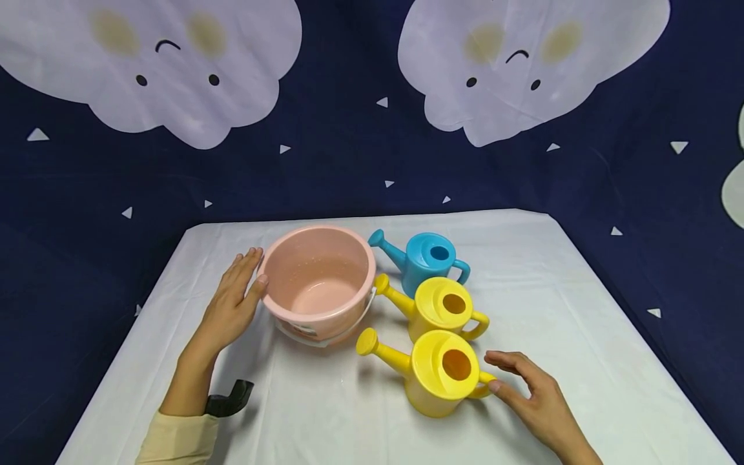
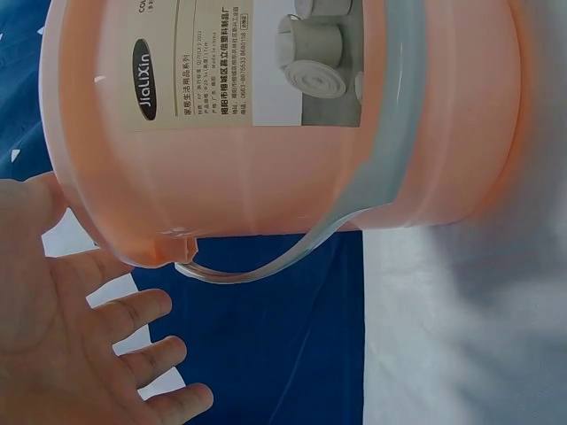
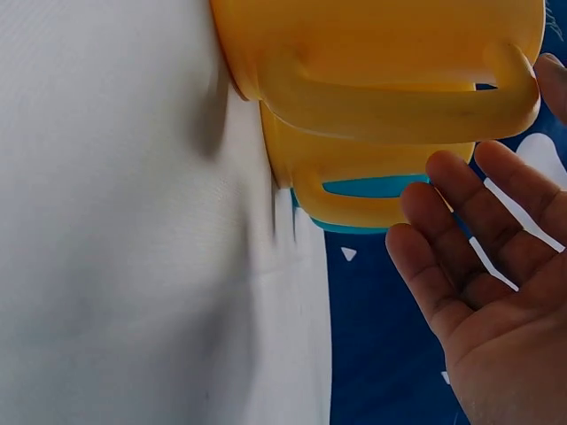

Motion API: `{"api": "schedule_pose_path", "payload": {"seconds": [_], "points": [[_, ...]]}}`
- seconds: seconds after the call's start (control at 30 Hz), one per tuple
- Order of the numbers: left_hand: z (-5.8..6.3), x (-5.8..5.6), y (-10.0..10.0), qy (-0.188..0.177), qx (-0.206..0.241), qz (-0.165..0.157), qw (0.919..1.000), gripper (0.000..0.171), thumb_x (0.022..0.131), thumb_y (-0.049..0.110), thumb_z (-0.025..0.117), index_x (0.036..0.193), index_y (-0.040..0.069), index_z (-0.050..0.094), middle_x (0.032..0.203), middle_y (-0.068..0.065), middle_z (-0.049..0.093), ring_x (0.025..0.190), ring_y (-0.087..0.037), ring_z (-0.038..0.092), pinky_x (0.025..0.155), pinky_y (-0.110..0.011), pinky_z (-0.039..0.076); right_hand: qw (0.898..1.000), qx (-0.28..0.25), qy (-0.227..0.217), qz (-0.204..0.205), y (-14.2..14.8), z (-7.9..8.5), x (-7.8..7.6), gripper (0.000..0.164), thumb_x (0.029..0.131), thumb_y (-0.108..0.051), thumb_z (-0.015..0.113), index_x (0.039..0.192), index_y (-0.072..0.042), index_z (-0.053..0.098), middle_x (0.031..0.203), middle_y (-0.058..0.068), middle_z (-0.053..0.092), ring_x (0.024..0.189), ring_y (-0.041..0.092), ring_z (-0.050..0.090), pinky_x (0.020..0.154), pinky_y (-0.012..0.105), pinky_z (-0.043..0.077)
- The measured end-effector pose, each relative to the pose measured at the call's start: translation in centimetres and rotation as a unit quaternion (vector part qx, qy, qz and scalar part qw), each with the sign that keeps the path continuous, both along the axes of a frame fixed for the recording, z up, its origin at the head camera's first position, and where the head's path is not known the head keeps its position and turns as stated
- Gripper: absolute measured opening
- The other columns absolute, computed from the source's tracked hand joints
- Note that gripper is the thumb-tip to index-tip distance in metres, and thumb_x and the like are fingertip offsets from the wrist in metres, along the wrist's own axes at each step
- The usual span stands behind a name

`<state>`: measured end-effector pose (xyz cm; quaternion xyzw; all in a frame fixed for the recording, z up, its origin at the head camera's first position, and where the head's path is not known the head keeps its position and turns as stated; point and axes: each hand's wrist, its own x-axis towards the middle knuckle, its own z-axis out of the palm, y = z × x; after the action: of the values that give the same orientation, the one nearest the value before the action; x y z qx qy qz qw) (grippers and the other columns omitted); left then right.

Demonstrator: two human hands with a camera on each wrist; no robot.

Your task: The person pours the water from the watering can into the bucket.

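Observation:
A pink bucket [image 1: 299,320] stands upright at the middle left of the table, its pale carrying handle [image 2: 403,115] hanging down along the side. My left hand [image 1: 232,310] is at the bucket's left rim, fingers extended and thumb against the edge. To the right, three watering cans stand in a row, spouts towards the left: a blue one [image 1: 415,268] farthest, a yellow one [image 1: 429,307] in the middle and another yellow one [image 1: 427,391] nearest. Beside the nearest can's handle [image 3: 399,113] is my right hand [image 1: 537,400], thumb close to it and fingers spread, not wrapped around it.
A white cloth covers the table [image 1: 325,426]. Behind it hangs a dark blue curtain [image 1: 343,148] with clouds and small white triangles. A printed label [image 2: 213,66] is on the bucket's side. A black piece [image 1: 229,399] sticks out from my left wrist.

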<state>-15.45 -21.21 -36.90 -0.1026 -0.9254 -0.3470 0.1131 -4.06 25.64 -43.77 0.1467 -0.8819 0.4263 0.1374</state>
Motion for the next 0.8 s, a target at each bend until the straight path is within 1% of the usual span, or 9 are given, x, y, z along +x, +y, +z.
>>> {"api": "schedule_pose_path", "payload": {"seconds": [0.23, 0.37, 0.47, 0.6, 0.7, 0.8], "points": [[0.1, -0.1, 0.1, 0.000, -0.006, -0.002, 1.0000, 0.056, 0.100, 0.037, 0.041, 0.149, 0.012, 0.030, 0.156, -0.016, 0.024, 0.146, -0.039, 0.013, 0.114, -0.062, 0.014, 1.000, -0.007, -0.007, 0.005, -0.3, -0.2, 0.0, 0.041, 0.079, -0.002, 0.072, 0.117, -0.016, 0.063, 0.112, 0.000, 0.067, 0.104, -0.005, 0.059, 0.091, 0.004, 0.041], [0.1, -0.1, 0.1, -0.002, -0.009, -0.005, 0.9999, 0.055, 0.100, 0.037, 0.040, 0.148, 0.011, 0.031, 0.155, -0.017, 0.025, 0.146, -0.040, 0.013, 0.114, -0.062, 0.013, 1.000, -0.001, -0.021, 0.001, -0.6, -0.3, 0.2, 0.038, 0.080, -0.006, 0.072, 0.115, -0.019, 0.064, 0.110, -0.004, 0.067, 0.103, -0.004, 0.060, 0.091, 0.004, 0.041], [0.0, -0.2, 0.1, -0.004, -0.009, -0.006, 0.9999, 0.055, 0.100, 0.037, 0.040, 0.148, 0.011, 0.031, 0.155, -0.017, 0.025, 0.146, -0.040, 0.013, 0.114, -0.062, 0.013, 0.999, 0.011, -0.042, -0.016, -0.7, -0.3, 0.3, 0.034, 0.082, -0.013, 0.072, 0.113, -0.025, 0.064, 0.108, -0.010, 0.067, 0.101, -0.005, 0.060, 0.090, 0.006, 0.042], [-0.1, -0.2, 0.2, -0.008, -0.009, -0.007, 0.9999, 0.055, 0.100, 0.038, 0.040, 0.148, 0.012, 0.031, 0.156, -0.016, 0.025, 0.146, -0.039, 0.012, 0.113, -0.063, 0.013, 0.996, 0.018, -0.074, -0.037, -1.0, -0.3, 0.5, 0.028, 0.085, -0.020, 0.070, 0.110, -0.029, 0.064, 0.105, -0.013, 0.067, 0.099, -0.006, 0.060, 0.088, 0.012, 0.047], [-0.2, -0.2, 0.2, -0.010, -0.010, -0.007, 0.9999, 0.055, 0.100, 0.038, 0.040, 0.148, 0.013, 0.031, 0.156, -0.016, 0.025, 0.146, -0.039, 0.012, 0.113, -0.063, 0.013, 0.996, 0.011, -0.082, -0.042, -1.1, -0.4, 0.6, 0.025, 0.085, -0.020, 0.069, 0.109, -0.028, 0.065, 0.104, -0.013, 0.067, 0.098, -0.005, 0.060, 0.087, 0.013, 0.048], [-0.2, -0.2, 0.3, -0.009, -0.011, -0.008, 0.9999, 0.055, 0.100, 0.038, 0.040, 0.148, 0.013, 0.031, 0.156, -0.016, 0.025, 0.146, -0.038, 0.012, 0.114, -0.062, 0.013, 0.996, 0.003, -0.077, -0.042, -1.1, -0.4, 0.7, 0.025, 0.086, -0.019, 0.069, 0.108, -0.028, 0.066, 0.103, -0.012, 0.067, 0.097, -0.004, 0.061, 0.087, 0.013, 0.048]]}}
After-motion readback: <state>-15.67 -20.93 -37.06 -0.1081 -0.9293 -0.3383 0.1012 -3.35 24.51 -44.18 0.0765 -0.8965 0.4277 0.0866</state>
